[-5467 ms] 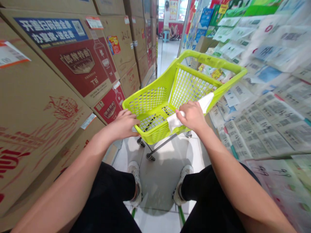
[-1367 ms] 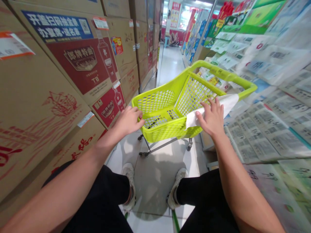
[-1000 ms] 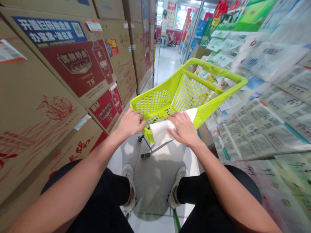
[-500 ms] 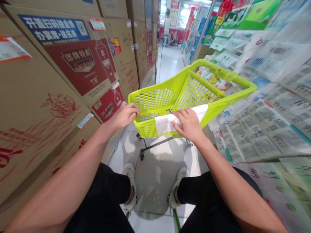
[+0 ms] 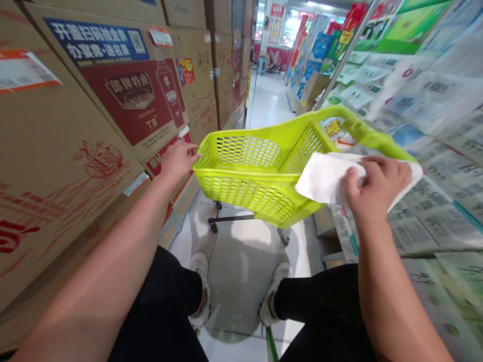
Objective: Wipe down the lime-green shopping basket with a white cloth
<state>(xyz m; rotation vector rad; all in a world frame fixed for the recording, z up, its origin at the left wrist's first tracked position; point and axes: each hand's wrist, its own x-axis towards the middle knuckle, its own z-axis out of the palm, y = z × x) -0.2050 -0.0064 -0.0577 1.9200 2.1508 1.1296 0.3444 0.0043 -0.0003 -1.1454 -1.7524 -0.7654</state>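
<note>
A lime-green plastic shopping cart (image 5: 241,183) with perforated sides stands crosswise in front of me, its basket bare inside. At its left end, my left hand (image 5: 178,160) has thumb and fingertips closed on the basket rim. My right hand (image 5: 379,183) is at the handle end, fingers bent over a white cloth (image 5: 322,176) and pressing it to the cart's upper side rail. One part of the cloth hangs left over the near side, and another shows right of my fingers.
Stacked cardboard cartons (image 5: 128,100) line the left side. Plastic-wrapped tissue packs (image 5: 426,196) are piled on the right. My shoes stand apart on the tiled floor (image 5: 234,271), below the cart's wheels. A blue stool (image 5: 262,64) is far down the aisle.
My right hand has slid right along the near rail with the cloth, from mid-side to the handle end. The cart has turned slightly; my left hand has shifted a little left with its end.
</note>
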